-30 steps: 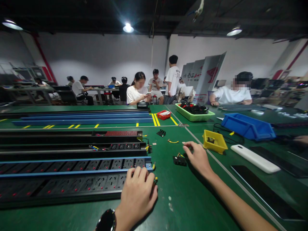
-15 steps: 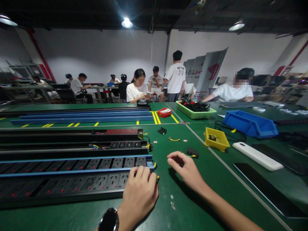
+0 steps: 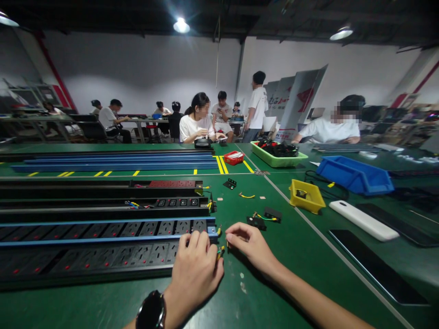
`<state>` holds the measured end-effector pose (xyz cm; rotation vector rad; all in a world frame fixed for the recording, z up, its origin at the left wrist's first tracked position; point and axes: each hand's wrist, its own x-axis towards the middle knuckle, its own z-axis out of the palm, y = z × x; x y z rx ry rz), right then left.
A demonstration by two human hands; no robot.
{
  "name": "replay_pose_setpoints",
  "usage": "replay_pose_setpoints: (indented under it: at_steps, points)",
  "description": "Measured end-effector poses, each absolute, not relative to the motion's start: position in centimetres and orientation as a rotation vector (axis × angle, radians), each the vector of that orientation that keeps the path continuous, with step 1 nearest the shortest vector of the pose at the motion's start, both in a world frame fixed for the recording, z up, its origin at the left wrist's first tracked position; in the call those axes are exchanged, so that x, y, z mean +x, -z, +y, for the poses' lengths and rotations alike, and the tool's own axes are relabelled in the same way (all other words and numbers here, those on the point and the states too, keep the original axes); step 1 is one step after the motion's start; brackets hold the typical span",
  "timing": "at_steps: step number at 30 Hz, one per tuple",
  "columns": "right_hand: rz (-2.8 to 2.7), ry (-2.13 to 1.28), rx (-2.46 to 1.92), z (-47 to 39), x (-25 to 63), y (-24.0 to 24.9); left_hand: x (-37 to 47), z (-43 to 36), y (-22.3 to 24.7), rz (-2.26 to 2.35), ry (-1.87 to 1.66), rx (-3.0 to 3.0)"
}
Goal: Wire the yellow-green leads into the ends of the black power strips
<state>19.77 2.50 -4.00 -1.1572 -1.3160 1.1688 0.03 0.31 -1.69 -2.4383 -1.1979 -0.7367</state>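
My left hand [image 3: 196, 265], with a dark watch [image 3: 151, 310] on its wrist, is closed over the right end of the nearest black power strip [image 3: 103, 262]. The strip's row of sockets has small red dots. A yellow-green wire [image 3: 220, 251] pokes out by my left fingertips. Just right of that wire, my right hand [image 3: 252, 244] is pinched, thumb against fingers; a small thing at the fingertips is too small to name. Behind the nearest strip lies a blue-edged power strip [image 3: 137, 230], a wire with a yellow end [image 3: 219, 230] at its tip.
Two more black strips [image 3: 174, 202] lie farther back. Small black end pieces [image 3: 256, 222] and a yellow-green wire [image 3: 247, 195] lie mid-table. To the right are yellow [image 3: 307, 196], blue [image 3: 355, 176] and green [image 3: 279, 160] bins, a white power bank [image 3: 363, 220] and a phone [image 3: 373, 267]. People sit beyond.
My right hand has moved left to the strip's end, its fingers drawing together. A black end piece now shows beside the other one. My left hand stays on the strip.
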Motion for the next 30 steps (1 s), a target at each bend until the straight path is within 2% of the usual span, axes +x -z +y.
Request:
replay_pose_setpoints:
  at_steps: [30]
  points:
    - [-1.465,-1.162,-1.084,2.09,18.81,3.79,0.02,0.49,2.2,-1.069,0.813,-2.452]
